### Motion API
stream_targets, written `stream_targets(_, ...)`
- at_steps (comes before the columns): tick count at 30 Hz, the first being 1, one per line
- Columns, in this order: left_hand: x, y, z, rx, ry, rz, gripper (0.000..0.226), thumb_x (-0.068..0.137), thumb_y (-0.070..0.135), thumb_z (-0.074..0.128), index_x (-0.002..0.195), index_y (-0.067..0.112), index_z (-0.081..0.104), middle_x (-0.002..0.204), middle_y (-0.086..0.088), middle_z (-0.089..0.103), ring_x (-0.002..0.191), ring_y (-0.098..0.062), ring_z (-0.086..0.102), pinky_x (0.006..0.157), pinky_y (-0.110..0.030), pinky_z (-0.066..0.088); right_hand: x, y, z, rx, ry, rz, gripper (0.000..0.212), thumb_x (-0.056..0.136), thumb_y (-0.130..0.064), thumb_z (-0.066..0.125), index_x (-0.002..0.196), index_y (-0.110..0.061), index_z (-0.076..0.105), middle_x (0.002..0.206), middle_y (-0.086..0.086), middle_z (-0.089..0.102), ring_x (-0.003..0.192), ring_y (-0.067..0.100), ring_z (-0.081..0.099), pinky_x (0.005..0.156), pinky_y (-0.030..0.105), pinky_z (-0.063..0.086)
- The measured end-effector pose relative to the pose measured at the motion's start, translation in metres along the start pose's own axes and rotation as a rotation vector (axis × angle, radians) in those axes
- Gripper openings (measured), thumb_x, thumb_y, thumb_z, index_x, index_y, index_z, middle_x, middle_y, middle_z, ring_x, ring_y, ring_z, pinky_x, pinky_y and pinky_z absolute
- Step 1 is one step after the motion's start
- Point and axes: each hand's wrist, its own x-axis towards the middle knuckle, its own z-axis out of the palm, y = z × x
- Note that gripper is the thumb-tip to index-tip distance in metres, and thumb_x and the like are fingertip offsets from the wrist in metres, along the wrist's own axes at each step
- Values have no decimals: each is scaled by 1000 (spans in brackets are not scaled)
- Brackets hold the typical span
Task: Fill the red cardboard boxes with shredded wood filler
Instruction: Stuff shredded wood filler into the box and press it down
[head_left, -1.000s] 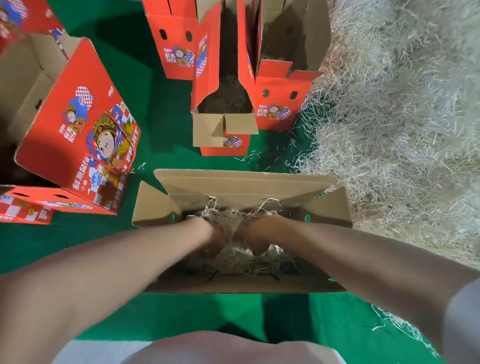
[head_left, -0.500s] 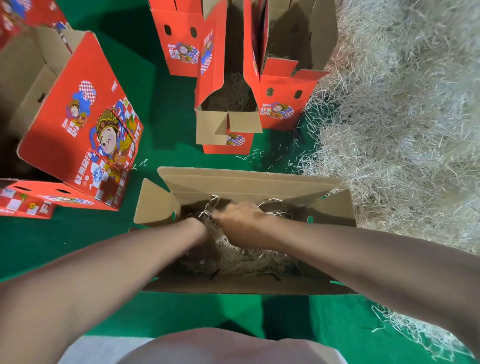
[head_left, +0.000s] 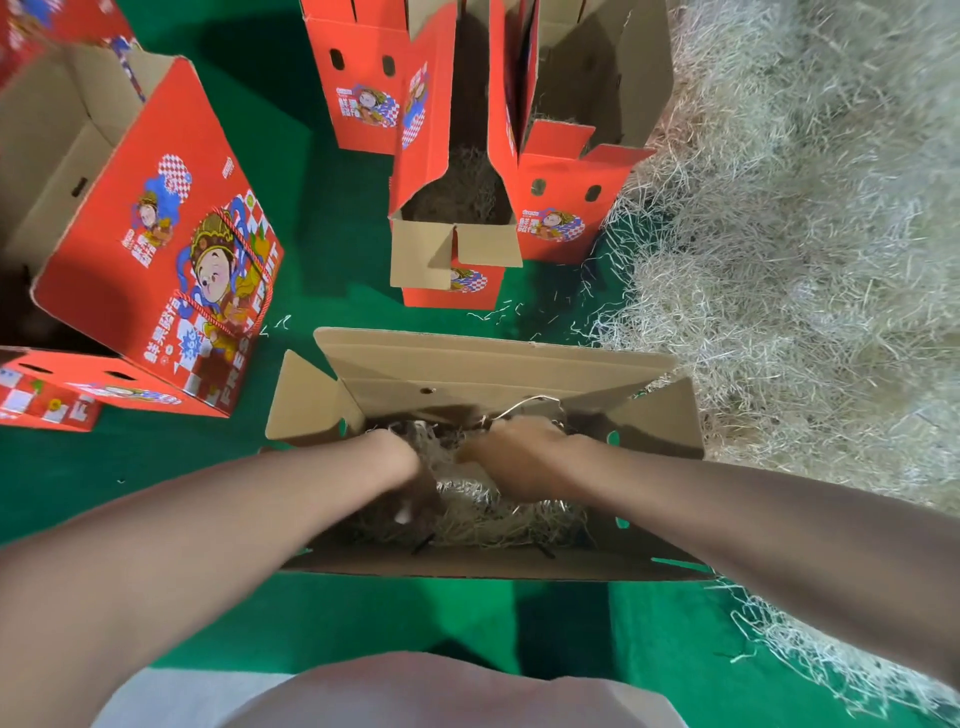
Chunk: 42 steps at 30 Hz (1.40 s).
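An open cardboard box (head_left: 467, 364) stands on the floor right in front of me, its brown flaps spread outward. Pale shredded wood filler (head_left: 483, 519) lies inside it. My left hand (head_left: 402, 460) reaches deep into the box's left part, with its fingers buried in the filler and hidden. My right hand (head_left: 519, 460) is over the middle of the box, back up and blurred, fingers bent down into the filler. A big loose heap of shredded wood (head_left: 805, 260) covers the floor to the right.
A red printed box (head_left: 156, 234) lies on its side at the left. Behind the near box stand three open red boxes: one with filler inside (head_left: 452, 291), one further back (head_left: 374, 78), one beside the heap (head_left: 566, 208). The floor is green carpet (head_left: 311, 218).
My right hand rose out of the filler and moved toward the back of the box, then shifted slightly right. My left hand stayed low in the box.
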Motion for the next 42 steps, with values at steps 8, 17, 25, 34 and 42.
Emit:
stream_targets(8, -14, 20, -9, 137, 184, -44, 23, 94, 10, 45, 110, 2, 59, 100, -8, 59, 91, -25, 62, 79, -26, 51, -4, 21, -6, -230, -490, 7, 19, 94, -5, 39, 90, -2, 57, 92, 8, 50, 94, 24, 54, 79, 29, 45)
stream_targets(17, -37, 8, -23, -202, 646, -17, 18, 83, -5, 50, 96, 3, 60, 76, -6, 57, 61, -18, 54, 57, -30, 48, -16, 2, -13, -175, -199, 39, 25, 90, -7, 50, 113, -3, 59, 103, 10, 61, 90, 24, 59, 59, 24, 45)
stream_targets(25, -27, 38, -25, -572, 794, 305, 76, 77, -6, 39, 141, 34, 30, 129, -12, 47, 93, -28, 57, 71, -36, 53, -32, 35, -15, -43, -70, 253, 29, 90, -2, 45, 117, -3, 57, 113, 14, 60, 100, 28, 58, 70, 33, 43)
stream_targets(34, -30, 50, -22, -641, 798, 341, 84, 80, -7, 41, 148, 32, 13, 155, 6, 9, 137, -23, 25, 106, -21, 18, -51, 38, -15, -46, -98, 211, 21, 86, -1, 49, 106, 0, 59, 91, 13, 60, 71, 24, 49, 61, 30, 40)
stream_targets(42, -59, 25, -10, 64, 936, 405, 57, 88, 3, 43, 142, 21, 34, 148, 7, 28, 137, -12, 10, 116, -30, 0, -58, 50, -16, -80, -229, 93, 16, 88, -3, 49, 73, -3, 56, 64, 3, 50, 53, 14, 47, 44, 23, 35)
